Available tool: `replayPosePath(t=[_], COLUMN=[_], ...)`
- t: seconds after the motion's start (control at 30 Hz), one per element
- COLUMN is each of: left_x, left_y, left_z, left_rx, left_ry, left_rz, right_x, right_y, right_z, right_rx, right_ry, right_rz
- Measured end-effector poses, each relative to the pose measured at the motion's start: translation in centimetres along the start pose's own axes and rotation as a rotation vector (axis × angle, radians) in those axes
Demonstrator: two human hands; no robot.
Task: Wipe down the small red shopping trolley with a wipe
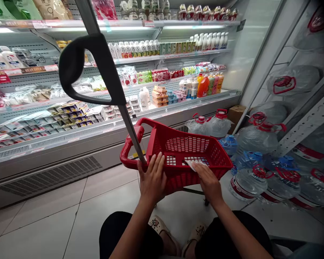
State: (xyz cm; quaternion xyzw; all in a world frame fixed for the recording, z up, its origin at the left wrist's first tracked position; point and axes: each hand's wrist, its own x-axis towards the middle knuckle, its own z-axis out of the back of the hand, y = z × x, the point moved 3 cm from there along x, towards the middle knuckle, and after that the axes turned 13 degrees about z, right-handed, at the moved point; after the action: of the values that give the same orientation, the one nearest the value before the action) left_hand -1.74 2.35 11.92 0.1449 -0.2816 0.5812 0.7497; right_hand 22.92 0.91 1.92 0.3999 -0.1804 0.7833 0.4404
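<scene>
"One red basket (180,178); where does it stand?"

"Above the tiled floor (56,208), just ahead of the person's knees (124,230), between them and the fridge (115,148). Water jugs (249,183) stand near its right end."

"What's that slanting up?"

"A grey pole (133,135), rising from the basket's left end, with a black handle (108,64) partway up."

"And the left hand (152,178)?"

"Beside the pole's foot, laid on the basket's near side, fingers straight and slightly parted."

"The right hand (209,182)?"

"Farther along that same side, on a white cloth (191,165). Its fingers stretch over the cloth, which pokes in past the edge. Whether they pinch it I can't tell from here."
</scene>
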Motion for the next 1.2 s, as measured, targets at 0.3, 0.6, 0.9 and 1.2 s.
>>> replayPosePath(t=[0.3, 0.6, 0.9, 1.2], left_x=[0.2, -0.4, -1.3, -1.1], left_y=[-1.8, -1.9, -1.6, -2.7], left_z=[1.2, 1.8, 0.1, -0.8], left_rx=[-0.061, -0.010, 0.050, 0.063], left_ry=[0.023, 0.017, -0.003, -0.002], left_rz=[0.010, -0.036, -0.030, -0.065], right_x=[2.8, 9.4, -0.9, 5.5], right_y=[2.4, 11.0, -2.9, 5.9], right_z=[-1.5, -4.6, 0.2, -2.6], right_rx=[0.046, 0.236, 0.001, 0.192], right_ry=[0.010, -0.111, -0.026, -0.039], right_rz=[-0.026, 0.197, -0.109, 0.048])
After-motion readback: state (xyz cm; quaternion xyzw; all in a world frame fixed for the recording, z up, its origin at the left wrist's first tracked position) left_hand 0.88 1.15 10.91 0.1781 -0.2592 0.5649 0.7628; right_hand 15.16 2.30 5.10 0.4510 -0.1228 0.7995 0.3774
